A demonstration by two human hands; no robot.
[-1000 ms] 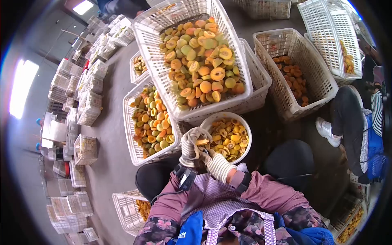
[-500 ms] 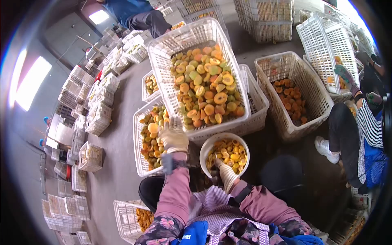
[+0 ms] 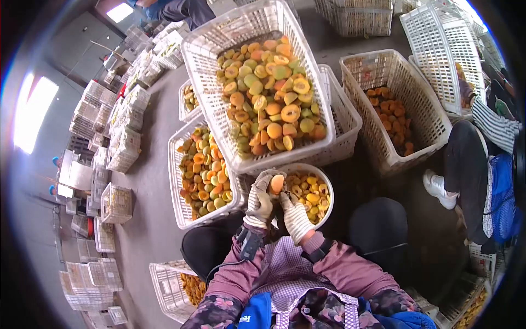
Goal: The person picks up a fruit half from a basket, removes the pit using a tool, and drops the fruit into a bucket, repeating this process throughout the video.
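My left hand (image 3: 261, 198), in a pale work glove, holds an orange apricot (image 3: 277, 183) over the near side of a white bucket (image 3: 327, 211). Close against it is my right hand (image 3: 296, 217), also gloved, its fingers closed at the fruit's lower edge; whatever it grips is hidden. Yellow apricot pieces (image 3: 312, 192) fill much of the bucket. Just beyond, a tilted white crate (image 3: 200, 60) contains cut apricot halves (image 3: 268, 98). Left of my hands, a second white crate (image 3: 174, 181) is loaded with green and orange apricots (image 3: 204, 175).
A deep crate (image 3: 397, 109) with darker orange halves stands right of the bucket. Farther right sits a co-worker with a striped sleeve (image 3: 496, 123) and a white shoe (image 3: 438, 189). Another crate (image 3: 164, 285) lies by my left leg. Stacked crates (image 3: 129, 142) line the left side.
My left hand has come back from the left crate to the bucket with an apricot in it. My right hand has risen slightly to meet it, and the view has tilted down.
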